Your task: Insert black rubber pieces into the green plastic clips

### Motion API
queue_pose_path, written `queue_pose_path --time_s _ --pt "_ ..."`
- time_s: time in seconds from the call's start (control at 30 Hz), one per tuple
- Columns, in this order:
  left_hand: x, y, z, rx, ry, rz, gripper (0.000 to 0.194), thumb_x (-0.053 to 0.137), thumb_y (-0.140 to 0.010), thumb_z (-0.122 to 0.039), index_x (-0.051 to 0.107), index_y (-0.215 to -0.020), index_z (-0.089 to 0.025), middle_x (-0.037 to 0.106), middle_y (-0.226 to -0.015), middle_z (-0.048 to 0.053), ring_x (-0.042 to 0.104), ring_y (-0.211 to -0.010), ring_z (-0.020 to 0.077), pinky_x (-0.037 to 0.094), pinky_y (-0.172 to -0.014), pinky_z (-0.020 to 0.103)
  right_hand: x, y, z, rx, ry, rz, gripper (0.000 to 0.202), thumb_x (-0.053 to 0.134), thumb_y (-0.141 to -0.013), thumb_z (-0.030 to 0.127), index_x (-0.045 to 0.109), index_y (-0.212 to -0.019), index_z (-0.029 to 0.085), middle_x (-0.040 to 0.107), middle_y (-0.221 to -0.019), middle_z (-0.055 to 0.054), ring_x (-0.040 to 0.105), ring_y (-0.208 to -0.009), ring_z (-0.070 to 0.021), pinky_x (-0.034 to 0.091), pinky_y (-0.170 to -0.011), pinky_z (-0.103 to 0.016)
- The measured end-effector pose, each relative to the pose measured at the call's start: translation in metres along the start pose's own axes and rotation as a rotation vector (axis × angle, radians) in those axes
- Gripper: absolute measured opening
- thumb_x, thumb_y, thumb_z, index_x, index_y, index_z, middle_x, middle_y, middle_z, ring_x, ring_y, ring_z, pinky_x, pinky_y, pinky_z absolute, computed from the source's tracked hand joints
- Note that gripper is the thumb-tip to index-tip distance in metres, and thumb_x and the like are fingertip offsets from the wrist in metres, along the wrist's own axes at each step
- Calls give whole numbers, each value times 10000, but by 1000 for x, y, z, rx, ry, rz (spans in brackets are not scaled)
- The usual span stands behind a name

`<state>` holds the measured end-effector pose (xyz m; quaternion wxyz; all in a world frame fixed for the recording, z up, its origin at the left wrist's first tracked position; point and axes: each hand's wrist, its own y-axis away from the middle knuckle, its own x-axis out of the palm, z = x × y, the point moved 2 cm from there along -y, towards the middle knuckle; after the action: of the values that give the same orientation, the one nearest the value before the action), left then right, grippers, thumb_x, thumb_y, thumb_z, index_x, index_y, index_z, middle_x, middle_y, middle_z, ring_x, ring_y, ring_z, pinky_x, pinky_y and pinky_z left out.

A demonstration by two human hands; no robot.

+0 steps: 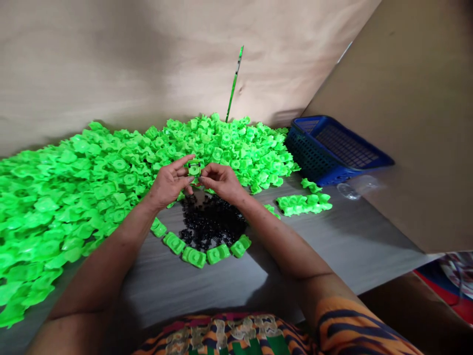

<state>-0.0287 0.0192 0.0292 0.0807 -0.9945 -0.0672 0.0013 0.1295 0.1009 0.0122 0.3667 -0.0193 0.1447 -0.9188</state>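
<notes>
Between my hands is a small green plastic piece (194,168) with a black bar across its upper part. My left hand (173,181) grips it from the left, with fingers behind and the thumb at its lower edge. My right hand (220,181) has thumb and fingertips pinched together at the piece's lower right side; whether they hold a small part is too small to tell. Just below my hands lies a heap of small black parts (216,222). Several green car-shaped pieces (194,257) form a curved row along the near side of the heap.
A large pile of green pieces (121,165) spreads along the back and left. At the right are a joined row of green pieces (303,204), a blue basket (332,150) and a clear plastic item (348,191). A thin green strip (234,84) stands against the back board.
</notes>
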Motion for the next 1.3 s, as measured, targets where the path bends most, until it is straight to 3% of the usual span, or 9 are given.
queue_pose_path --time_s 0.13,0.3,0.5,0.8,1.07,1.17,1.3 --pt "0 1 -2 2 -4 -10 829 824 -705 -246 626 -1498 -107 697 -705 -35 638 -521 118 542 -563 252 7 2 -1 9 -114 -41 517 911 -694 598 567 -742 215 605 -679 38 569 -643 -123 447 -615 -262" --pt "1 1 -3 -1 -2 -19 846 821 -687 -262 625 -1493 -100 778 -830 11 633 -517 108 541 -561 257 13 4 -2 2 -169 -93 549 918 -688 611 531 -775 232 560 -677 64 548 -610 -108 469 -598 -259" --pt "3 2 -5 7 -12 -48 817 798 -685 -242 632 -1469 -86 732 -766 -16 627 -507 113 528 -550 252 19 7 -2 -63 -191 -130 499 896 -748 564 522 -773 235 523 -708 61 521 -639 -104 520 -666 -282" --pt "5 3 -4 6 -23 -60 818 800 -696 -211 622 -1481 -68 708 -737 -13 619 -499 118 512 -540 250 22 7 -6 -88 -155 -203 462 868 -748 539 519 -724 237 509 -674 62 484 -618 -100 486 -620 -266" --pt "5 4 -8 72 -52 -42 784 844 -699 -257 660 -1449 -119 760 -799 4 645 -550 118 547 -580 249 22 7 -6 -112 -135 -214 401 826 -782 475 516 -724 227 525 -704 51 497 -660 -105 436 -627 -267" --pt "4 2 -5 66 -57 -55 794 851 -701 -280 658 -1455 -122 801 -916 49 634 -533 110 554 -557 253 20 5 -5 -61 -150 -184 481 870 -738 563 527 -755 226 547 -709 55 518 -662 -104 436 -611 -256" --pt "2 1 -1 37 -82 -103 747 820 -739 -302 670 -1453 -144 774 -1283 160 713 -622 158 577 -528 275 14 4 -1 22 -175 -177 561 915 -678 616 532 -851 243 590 -717 66 585 -656 -114 455 -584 -241"
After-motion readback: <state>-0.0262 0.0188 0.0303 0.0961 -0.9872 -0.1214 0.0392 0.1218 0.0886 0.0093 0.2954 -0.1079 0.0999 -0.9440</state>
